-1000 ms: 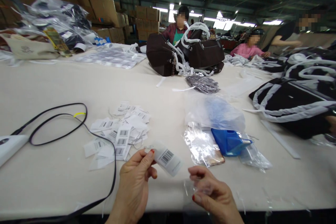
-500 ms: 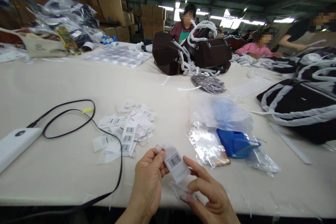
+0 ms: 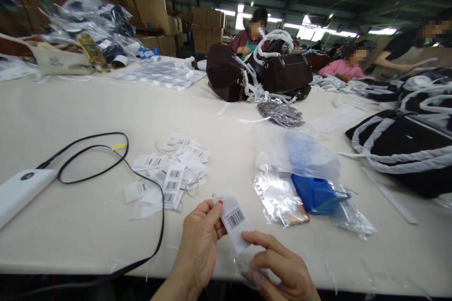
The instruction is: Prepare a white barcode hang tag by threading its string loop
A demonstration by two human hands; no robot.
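Since half a second ago the right hand (image 3: 282, 268) has slid its forefinger up against the lower end of the barcode tag (image 3: 234, 220); the clear sleeve (image 3: 249, 270) under it has barely shifted. A second ago the hands were apart.

Left hand (image 3: 201, 244): thumb and forefinger pinch the tag by its upper left edge, grip firm, tag held tilted above the near counter (image 3: 70, 225) edge. A small clear loop shows at the tag's top. Right hand: fingers clenched on the thin clear sleeve, forefinger extended to the tag's bottom corner.

Doing it well, as I judge: keep the left pinch high and clear of the barcode, hold the sleeve mouth spread with the right fingers, feed the tag's lower end in straight, not skewed. The film is limp and hard to see; a fold at the mouth would snag the corner.

Room: hands work right at the near edge, partly beyond it, so a dropped tag could fall off the counter. Left of them a black cable (image 3: 155, 225) runs close by; the loose tag pile (image 3: 169, 174) lies just beyond. To the right, crinkled plastic bags (image 3: 278, 197) and a blue holder (image 3: 318, 193) sit near. Bare counter lies straight ahead between pile and bags.
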